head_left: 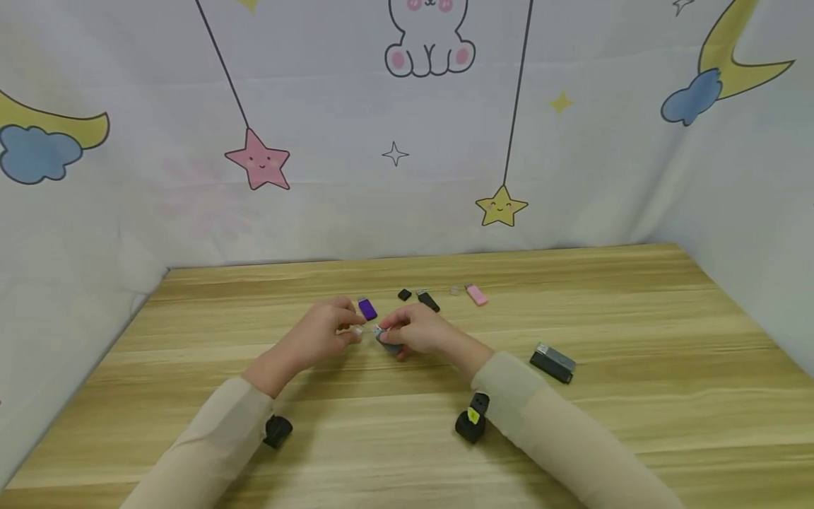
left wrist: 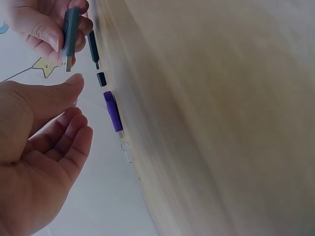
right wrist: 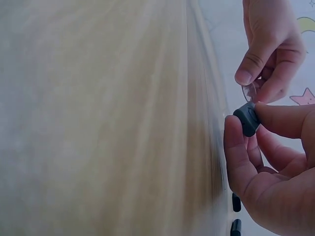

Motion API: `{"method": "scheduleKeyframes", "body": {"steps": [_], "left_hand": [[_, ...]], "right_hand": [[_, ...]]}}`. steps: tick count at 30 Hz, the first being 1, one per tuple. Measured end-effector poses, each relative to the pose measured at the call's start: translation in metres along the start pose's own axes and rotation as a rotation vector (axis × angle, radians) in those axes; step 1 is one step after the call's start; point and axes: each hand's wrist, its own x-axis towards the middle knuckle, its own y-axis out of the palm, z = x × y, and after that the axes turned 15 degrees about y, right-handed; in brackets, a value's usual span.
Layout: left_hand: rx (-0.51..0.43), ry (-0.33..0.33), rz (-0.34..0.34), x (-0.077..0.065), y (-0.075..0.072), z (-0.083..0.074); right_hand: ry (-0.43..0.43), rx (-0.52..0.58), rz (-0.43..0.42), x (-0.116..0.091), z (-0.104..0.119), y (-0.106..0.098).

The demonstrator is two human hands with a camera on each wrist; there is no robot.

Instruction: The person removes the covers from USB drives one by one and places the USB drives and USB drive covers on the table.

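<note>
My left hand (head_left: 318,334) pinches a small clear cap (head_left: 357,330) between thumb and fingers; the right wrist view shows the same clear cap (right wrist: 249,92) at the fingertips. Opposite it, my right hand (head_left: 425,329) grips a dark grey-green USB stick (left wrist: 71,30). Its bare metal plug points at the left hand, and a small gap parts the plug from the cap. Both hands are held over the table. Just behind them lies a purple USB stick (head_left: 367,309), its metal plug uncovered, with a clear cap (left wrist: 128,152) beyond its plug in the left wrist view.
Farther back on the wooden table (head_left: 636,304) lie a black cap (head_left: 404,294), a black USB stick (head_left: 429,301), a clear cap (head_left: 454,290) and a pink USB stick (head_left: 477,295). A larger grey-and-black piece (head_left: 553,363) lies right of the right forearm. A printed curtain (head_left: 343,212) hangs behind.
</note>
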Motion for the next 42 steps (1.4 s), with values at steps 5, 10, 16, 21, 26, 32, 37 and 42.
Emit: {"method": "scheduleKeyframes", "body": {"steps": [5,10,16,21,26,32,37,42], "left_hand": [[-0.022,-0.024,0.020,0.000,0.000,0.004],[-0.020,-0.038,0.040,0.001,0.002,0.007],[-0.015,-0.024,0.062,0.003,0.005,0.013],[-0.045,-0.050,0.089,0.004,0.004,0.014],[-0.043,-0.054,0.107,0.005,0.005,0.016],[-0.033,-0.056,0.125,0.004,0.005,0.017],[-0.041,-0.076,0.155,0.004,0.005,0.016],[-0.039,-0.080,0.173,0.004,0.005,0.016]], "right_hand": [[0.006,-0.030,-0.006,0.003,0.000,0.001],[0.003,-0.067,-0.010,0.006,0.001,0.001],[-0.011,-0.120,-0.023,0.010,0.001,0.001],[-0.021,-0.150,-0.036,0.010,0.002,0.003],[-0.031,-0.193,-0.049,0.010,0.004,0.004],[-0.029,-0.238,-0.071,0.009,0.006,0.005],[-0.037,-0.277,-0.094,0.008,0.006,0.006],[-0.043,-0.278,-0.092,0.008,0.004,0.007]]}}
